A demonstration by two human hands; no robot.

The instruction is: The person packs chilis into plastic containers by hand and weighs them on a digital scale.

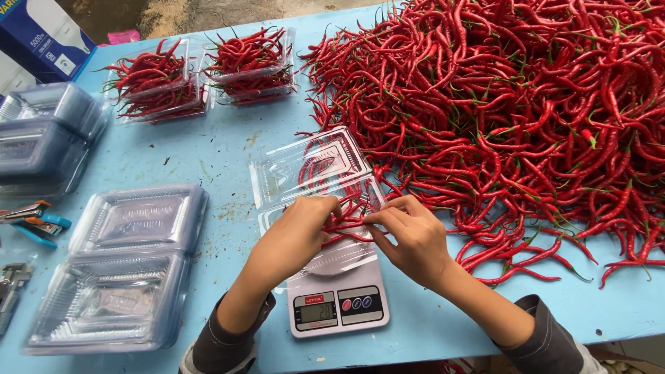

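My left hand [296,234] and my right hand [410,237] meet over an open clear plastic clamshell tray [309,166] that rests on a small white digital scale [337,305]. Both hands pinch a few long red chilies [346,223] lying in the tray's lower half. The tray's lid stands open toward the far side. A very large heap of red chilies [512,104] covers the right part of the blue table [215,152], just right of my right hand.
Two filled clamshell trays of chilies [159,79] [253,66] sit at the far left. Stacks of empty clear trays [118,277] [41,131] lie at the left. A stapler [31,220] and a metal tool [10,287] lie at the left edge. A blue box [45,34] stands at the far corner.
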